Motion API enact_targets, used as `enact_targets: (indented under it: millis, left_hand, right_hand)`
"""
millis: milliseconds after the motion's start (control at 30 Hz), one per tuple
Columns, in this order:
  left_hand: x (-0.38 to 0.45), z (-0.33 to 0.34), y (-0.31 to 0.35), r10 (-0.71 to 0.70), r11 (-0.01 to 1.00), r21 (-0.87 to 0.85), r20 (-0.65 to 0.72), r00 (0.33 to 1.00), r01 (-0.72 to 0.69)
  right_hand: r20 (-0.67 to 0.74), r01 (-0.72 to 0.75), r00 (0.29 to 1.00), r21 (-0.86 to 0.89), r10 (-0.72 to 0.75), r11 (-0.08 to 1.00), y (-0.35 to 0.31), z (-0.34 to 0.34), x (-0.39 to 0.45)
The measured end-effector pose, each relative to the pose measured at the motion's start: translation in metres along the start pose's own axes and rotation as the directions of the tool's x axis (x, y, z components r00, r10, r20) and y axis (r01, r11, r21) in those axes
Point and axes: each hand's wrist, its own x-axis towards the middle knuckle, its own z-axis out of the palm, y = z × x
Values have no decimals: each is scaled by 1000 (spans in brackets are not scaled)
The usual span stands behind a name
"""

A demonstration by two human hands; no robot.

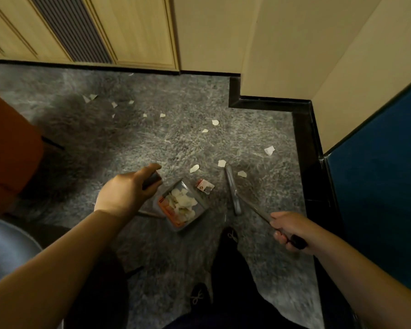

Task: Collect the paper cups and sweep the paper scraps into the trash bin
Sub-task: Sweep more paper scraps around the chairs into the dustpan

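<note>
My left hand (126,192) grips the dark handle of a grey dustpan (179,206) that stands on the carpet and holds several white paper scraps. My right hand (291,230) grips the handle of a broom, whose grey head (233,191) rests on the carpet just right of the pan. A small red-and-white wrapper (205,186) lies between pan and broom head. Loose white scraps (221,163) lie scattered on the grey carpet beyond, reaching toward the far wall. No paper cup or trash bin is in view.
An orange seat (7,148) stands at the left and a grey rounded object (5,248) at lower left. A black skirting board (304,143) and a blue panel (377,176) close off the right. Wooden cabinet doors (133,29) line the back. My dark-trousered legs and shoes (230,236) are below.
</note>
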Motion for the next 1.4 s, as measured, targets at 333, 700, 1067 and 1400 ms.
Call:
enact_targets:
  millis: [333,700,1067,1400]
  left_hand:
    - [156,29,-27,-11,998,69,238,971,-6]
    - [255,48,-39,30,996,64,323,946,-54]
    - [271,51,-73,91,993,48,249,964,-106]
    - [269,52,-88,95,994,38,216,972,-105]
  right_hand:
    - [12,-20,1000,-47,20,999,-118,-58,76]
    - [-106,-86,992,-175,68,981,-198,-71,131]
    - [-8,-25,1000,-464,23,886,-205,-27,172]
    - [126,44,992,-490,20,871,-190,52,157]
